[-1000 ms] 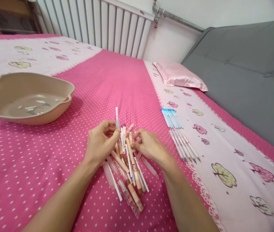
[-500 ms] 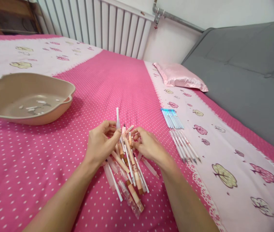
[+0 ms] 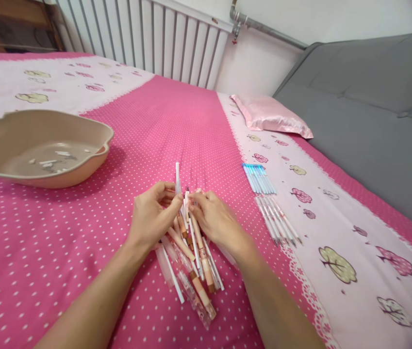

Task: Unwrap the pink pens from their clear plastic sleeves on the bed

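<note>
A heap of pens and pen parts [image 3: 202, 264], pink, peach, brown and white, lies on the pink dotted bedspread [image 3: 147, 131]. At its far left edge my left hand [image 3: 153, 211] is closed around a pen [image 3: 177, 177] with a white end and a translucent section, pointing away from me. My right hand [image 3: 215, 215] is bent over the far right of the heap, thumb and fingers pressed together near a pale pink pen piece. Its fingers partly hide what they hold, so I cannot make it out.
A beige basin [image 3: 92, 131] with small white bits inside stands at the left. To the right lie a row of blue-capped pens [image 3: 260, 179] and a row of clear and white pens [image 3: 276, 220]. Farther back are a pink pillow [image 3: 271, 114] and a grey headboard [image 3: 366, 97].
My right hand has moved left across the top of the heap, closer to my left hand, covering some pen pieces. My left hand and its pen have barely moved.
</note>
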